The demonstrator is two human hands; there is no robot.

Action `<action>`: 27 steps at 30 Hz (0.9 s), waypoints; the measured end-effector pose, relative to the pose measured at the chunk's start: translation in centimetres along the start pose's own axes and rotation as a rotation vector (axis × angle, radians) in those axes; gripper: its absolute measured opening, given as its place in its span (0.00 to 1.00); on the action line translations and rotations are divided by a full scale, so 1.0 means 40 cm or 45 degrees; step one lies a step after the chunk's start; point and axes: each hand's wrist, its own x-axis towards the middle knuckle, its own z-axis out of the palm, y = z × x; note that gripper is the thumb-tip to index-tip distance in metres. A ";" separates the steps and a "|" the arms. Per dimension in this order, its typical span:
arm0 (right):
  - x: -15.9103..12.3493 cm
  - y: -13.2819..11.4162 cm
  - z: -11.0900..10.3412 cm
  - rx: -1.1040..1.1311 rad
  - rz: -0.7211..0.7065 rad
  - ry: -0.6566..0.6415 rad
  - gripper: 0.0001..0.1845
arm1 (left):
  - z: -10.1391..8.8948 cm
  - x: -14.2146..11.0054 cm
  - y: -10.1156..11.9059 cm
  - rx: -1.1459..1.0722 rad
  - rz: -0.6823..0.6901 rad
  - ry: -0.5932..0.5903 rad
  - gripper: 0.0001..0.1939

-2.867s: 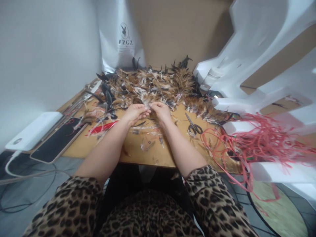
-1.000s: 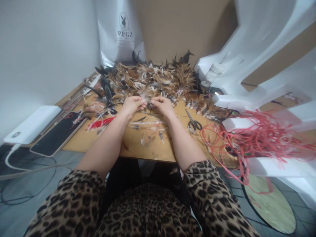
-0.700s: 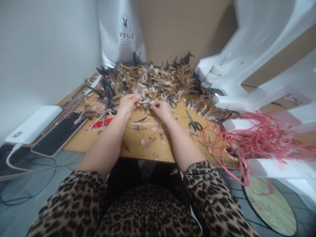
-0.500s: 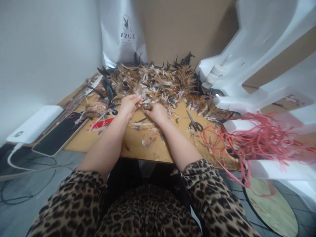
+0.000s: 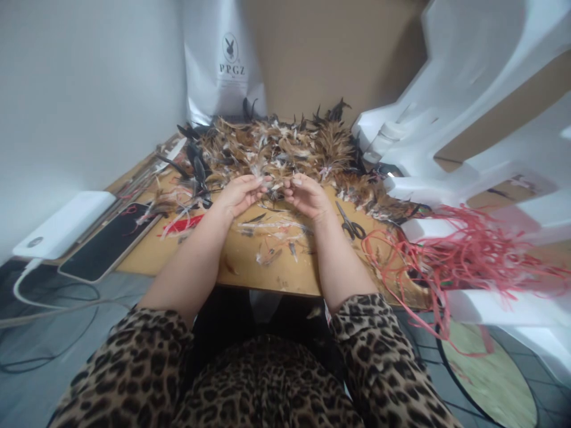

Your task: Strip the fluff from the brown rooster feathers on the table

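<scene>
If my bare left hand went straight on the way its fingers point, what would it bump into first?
Probably your bare right hand, across a narrow gap, though a pile of brown, white and black feathers shows just beyond and depth is hard to judge.

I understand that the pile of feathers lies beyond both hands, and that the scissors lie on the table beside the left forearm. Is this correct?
Not quite: the scissors lie on the table beside the right forearm, as the head view shows. The pile of feathers does lie beyond both hands, left and right.
</scene>
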 end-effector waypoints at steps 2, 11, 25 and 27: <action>-0.006 0.000 0.002 0.059 0.040 -0.065 0.14 | -0.002 -0.002 0.000 -0.022 -0.033 -0.063 0.02; -0.005 0.018 0.005 -0.097 0.118 0.005 0.18 | -0.001 -0.001 -0.008 0.033 -0.107 -0.080 0.03; 0.035 0.072 0.063 -0.002 0.109 0.332 0.19 | 0.016 0.006 -0.017 0.201 0.159 0.149 0.09; 0.037 0.076 0.068 -0.044 0.098 0.386 0.19 | 0.021 0.003 -0.019 0.229 0.131 0.133 0.09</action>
